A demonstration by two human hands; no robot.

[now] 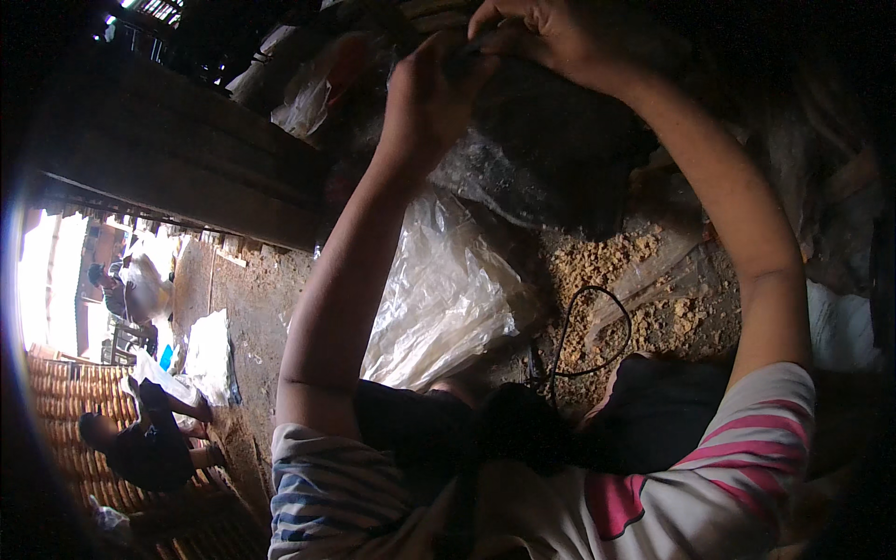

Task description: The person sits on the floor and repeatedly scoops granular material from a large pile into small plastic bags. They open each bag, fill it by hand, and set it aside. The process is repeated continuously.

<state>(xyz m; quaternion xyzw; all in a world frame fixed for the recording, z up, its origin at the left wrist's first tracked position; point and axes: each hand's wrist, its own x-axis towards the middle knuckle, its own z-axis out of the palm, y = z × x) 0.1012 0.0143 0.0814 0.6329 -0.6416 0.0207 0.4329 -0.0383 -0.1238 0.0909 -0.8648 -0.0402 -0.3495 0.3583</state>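
Note:
Near the top edge, my left hand (434, 84) and my right hand (541, 33) are raised close together with curled fingers, around something dark that is too shadowed to name. Below them lies a dark bag or sheet (560, 149) with some clear plastic over its left part. Crumpled translucent plastic sheeting (439, 289) spreads between my forearms. To its right, pale yellowish crumbs (597, 261) are scattered on the ground beside a loop of black cord (627, 327).
A dark wooden beam (177, 149) runs along the upper left. At far left, one person in dark clothes (149, 448) is by slatted woven panels (56, 383), and another person (117, 289) is farther back near white sacking. White material (840, 327) lies at the right.

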